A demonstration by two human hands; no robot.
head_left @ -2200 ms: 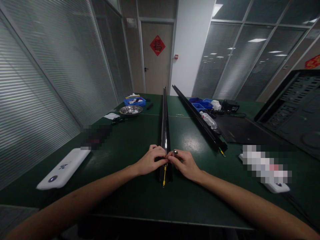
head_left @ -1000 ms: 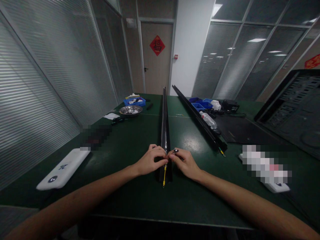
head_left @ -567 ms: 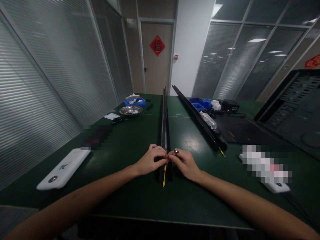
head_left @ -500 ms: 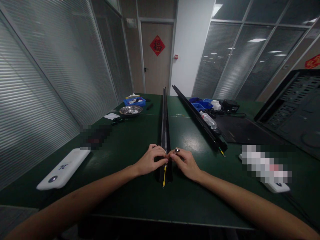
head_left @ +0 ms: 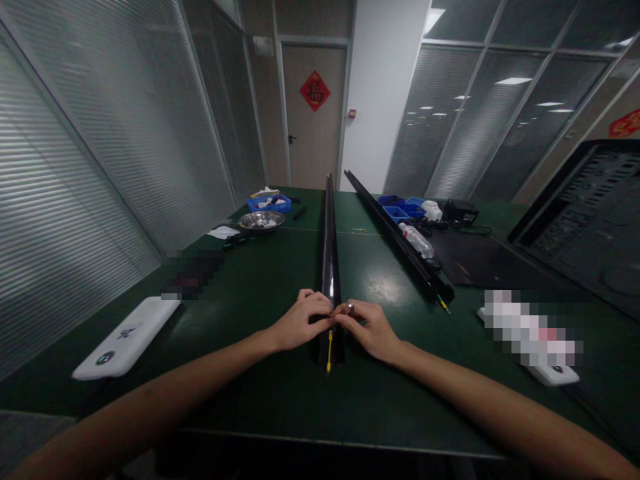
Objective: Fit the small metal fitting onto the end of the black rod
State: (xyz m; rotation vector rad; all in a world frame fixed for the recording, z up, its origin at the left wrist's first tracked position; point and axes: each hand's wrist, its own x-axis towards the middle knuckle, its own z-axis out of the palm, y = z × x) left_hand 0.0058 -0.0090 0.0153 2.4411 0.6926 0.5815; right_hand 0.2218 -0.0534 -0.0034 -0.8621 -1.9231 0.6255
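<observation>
A long black channel-shaped rail lies lengthwise on the green table, running away from me. Over its near end, my left hand is closed, with thumb and fingertips pinched together at the channel. My right hand, wearing a ring, meets it from the other side, thumb and index finger also pinched. The fingertips of both hands almost touch; whatever lies between them is too small or hidden to make out. Just below the fingers, a short yellow wire with a metal end lug hangs out along the rail's near end.
A second black rail with a yellow-green wire lies to the right, beside a plastic bottle and blue bins. At left are a metal bowl, a blue tray and a white device. A dark panel stands far right.
My right hand has shifted slightly left, its fingertips closer to the left hand's. The left hand stays nearly in place, and the rail has not moved.
</observation>
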